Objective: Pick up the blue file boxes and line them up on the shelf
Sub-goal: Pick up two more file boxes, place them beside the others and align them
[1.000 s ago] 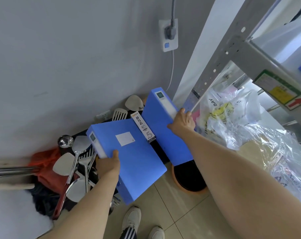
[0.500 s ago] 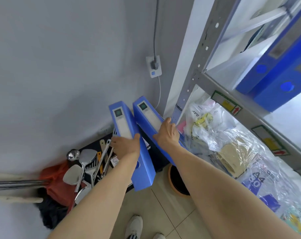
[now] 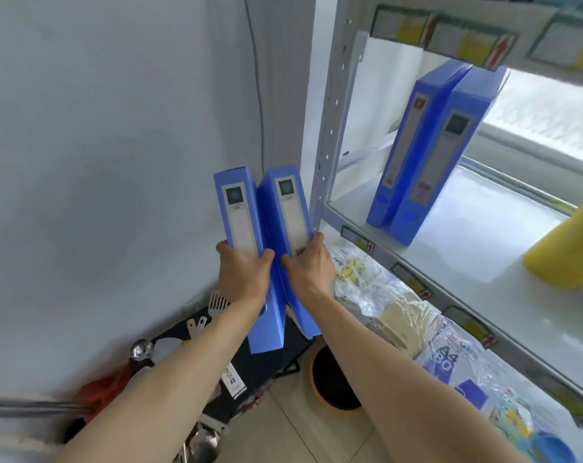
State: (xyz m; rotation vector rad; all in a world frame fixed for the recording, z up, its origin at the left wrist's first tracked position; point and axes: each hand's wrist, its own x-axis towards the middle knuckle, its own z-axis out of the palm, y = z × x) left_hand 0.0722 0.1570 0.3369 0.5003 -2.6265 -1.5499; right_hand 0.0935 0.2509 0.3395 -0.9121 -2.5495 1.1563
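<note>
I hold two blue file boxes upright, spines toward me, side by side in front of the grey wall. My left hand (image 3: 242, 274) grips the left file box (image 3: 237, 208) at its lower spine. My right hand (image 3: 306, 267) grips the right file box (image 3: 288, 208), which nearly touches the shelf's grey post (image 3: 330, 128). Two more blue file boxes (image 3: 427, 148) stand leaning together on the white shelf board (image 3: 467, 248) to the right.
A yellow object (image 3: 564, 248) sits at the shelf's right edge. Plastic-wrapped paper packs (image 3: 410, 315) fill the lower shelf. On the floor below lie a black box with kitchen utensils (image 3: 196, 329), an orange-rimmed bowl (image 3: 333, 379) and a red bag (image 3: 99, 385).
Both hands have raised the two file boxes from the floor corner to shelf height and turned them upright. The view has tilted up, showing the shelf with two boxes on it.
</note>
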